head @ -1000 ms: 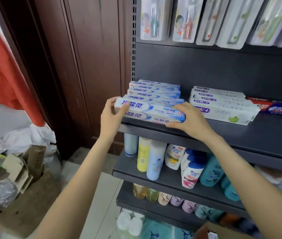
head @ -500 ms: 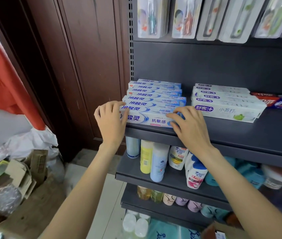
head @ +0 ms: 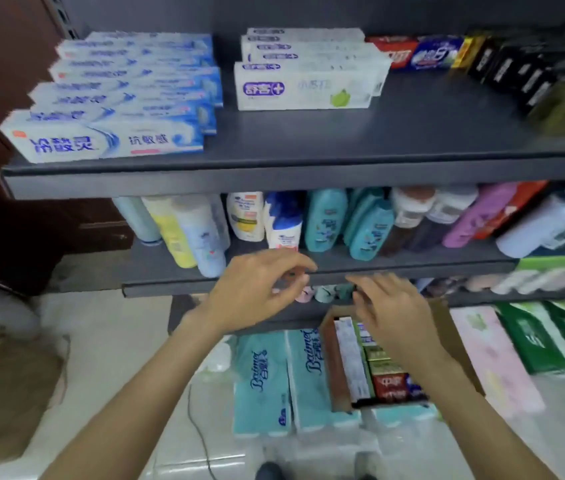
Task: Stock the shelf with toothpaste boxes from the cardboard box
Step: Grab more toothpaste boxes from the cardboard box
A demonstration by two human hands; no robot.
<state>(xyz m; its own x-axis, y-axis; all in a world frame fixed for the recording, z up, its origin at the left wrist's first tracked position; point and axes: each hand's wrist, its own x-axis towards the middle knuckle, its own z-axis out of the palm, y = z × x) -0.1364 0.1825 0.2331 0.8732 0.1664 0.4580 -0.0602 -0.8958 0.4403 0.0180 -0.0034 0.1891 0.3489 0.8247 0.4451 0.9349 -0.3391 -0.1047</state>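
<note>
Both hands are empty and in mid-air, below the dark grey metal toothpaste shelf (head: 308, 174) and in front of the front edge of the bottle shelf beneath it. The left hand (head: 257, 289) has its fingers loosely curled, thumb and fingertips apart, gripping nothing. The right hand (head: 392, 313) is spread with fingers extended, and lies over the far end of the open brown cardboard box (head: 334, 368) without visibly touching its contents. Motion blur obscures fine detail of both hands.

The cardboard box rests low down on teal plastic-wrapped tissue packs (head: 274, 382). Inside it several long toothpaste boxes (head: 352, 362) lie side by side: a white one by the left wall, then green and red ones to its right.

On the toothpaste shelf, a stack of white-and-blue toothpaste cartons (head: 111, 140) occupies the left end, the foremost carton lying close to the front edge near the left corner. Near it to the right, set back from the front edge, stands a stack of white cartons with purple logo (head: 305, 84). Behind it towards the rear right lies a red-and-blue carton (head: 423, 53), then dark packages (head: 523, 77) running to the right end.

The bottle shelf carries upright shampoo and lotion bottles (head: 326, 220), tightly ranked.
</note>
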